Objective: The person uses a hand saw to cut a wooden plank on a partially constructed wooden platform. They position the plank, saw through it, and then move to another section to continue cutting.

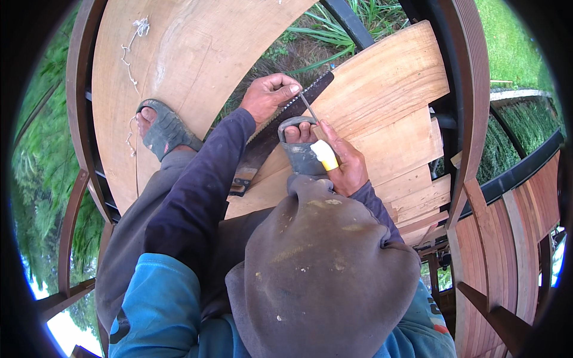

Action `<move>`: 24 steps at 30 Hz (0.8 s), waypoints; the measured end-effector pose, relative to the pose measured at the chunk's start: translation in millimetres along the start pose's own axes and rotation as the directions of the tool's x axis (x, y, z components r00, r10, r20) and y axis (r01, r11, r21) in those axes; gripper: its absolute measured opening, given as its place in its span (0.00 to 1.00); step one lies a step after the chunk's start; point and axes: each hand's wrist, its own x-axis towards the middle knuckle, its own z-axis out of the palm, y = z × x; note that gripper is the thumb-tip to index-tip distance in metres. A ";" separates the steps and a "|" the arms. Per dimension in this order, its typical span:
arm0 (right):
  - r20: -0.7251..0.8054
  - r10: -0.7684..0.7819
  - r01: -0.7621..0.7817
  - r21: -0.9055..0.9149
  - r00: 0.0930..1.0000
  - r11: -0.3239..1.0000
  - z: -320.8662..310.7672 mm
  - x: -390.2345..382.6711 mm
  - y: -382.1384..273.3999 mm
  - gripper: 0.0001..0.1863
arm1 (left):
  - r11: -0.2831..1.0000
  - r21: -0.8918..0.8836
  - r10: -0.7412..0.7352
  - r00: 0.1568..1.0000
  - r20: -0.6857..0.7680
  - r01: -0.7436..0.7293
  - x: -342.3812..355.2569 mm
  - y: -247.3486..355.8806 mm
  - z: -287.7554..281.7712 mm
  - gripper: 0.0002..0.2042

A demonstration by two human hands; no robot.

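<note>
My right hand point(348, 164) is closed round a slim metal file point(309, 107) with a yellow and white handle point(325, 154). At the file's far tip, the thumb and fingers of my left hand point(268, 98) are pinched together. The file lies across the toothed edge of a handsaw point(256, 152), whose dark blade slants from upper right to lower left with its teeth toward the upper left. My sandalled right foot point(300, 146) stands against the blade, hiding part of it. The saw's lower end shows beside my left forearm.
Wooden planks point(388, 89) lie under the saw and my right foot. My left foot point(161, 128) stands on a wide board point(173, 53) with a knotted white string point(126, 62). Between the boards a gap opens onto plants below. Dark metal beams point(349, 24) and wooden rails surround me.
</note>
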 end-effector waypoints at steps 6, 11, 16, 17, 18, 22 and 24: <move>-0.030 -0.020 0.020 -0.005 0.999 1.000 0.1 -2.2 -0.4 0.35 | 0.997 0.074 0.011 1.000 -0.008 -0.010 1.1 -0.6 2.6 0.12; -0.027 0.003 -0.005 -0.054 1.000 0.999 2.5 -4.8 6.5 0.37 | 0.984 0.174 0.023 1.000 0.008 -0.024 4.8 4.0 1.7 0.11; 0.007 0.052 -0.051 -0.102 0.999 0.993 4.4 -2.3 5.9 0.39 | 0.974 0.225 0.028 1.000 -0.002 -0.027 6.5 -4.8 -4.8 0.11; 0.006 0.053 -0.052 -0.107 0.999 0.993 4.1 1.8 5.2 0.39 | 0.978 0.208 0.034 0.999 -0.009 -0.032 8.6 -2.7 -4.4 0.11; 0.007 0.053 -0.052 -0.111 0.999 0.992 4.6 6.2 3.9 0.39 | 0.996 0.091 0.020 0.999 -0.026 -0.018 8.4 -1.4 -3.1 0.11; 0.004 0.030 -0.029 -0.123 1.000 0.992 8.2 18.4 6.4 0.38 | 0.993 0.075 -0.091 0.994 -0.061 0.096 9.8 7.2 -4.8 0.11; 0.013 0.060 -0.057 -0.150 0.998 0.987 10.0 26.1 2.7 0.38 | 0.996 0.020 -0.082 0.996 -0.036 0.083 12.6 10.2 -9.0 0.11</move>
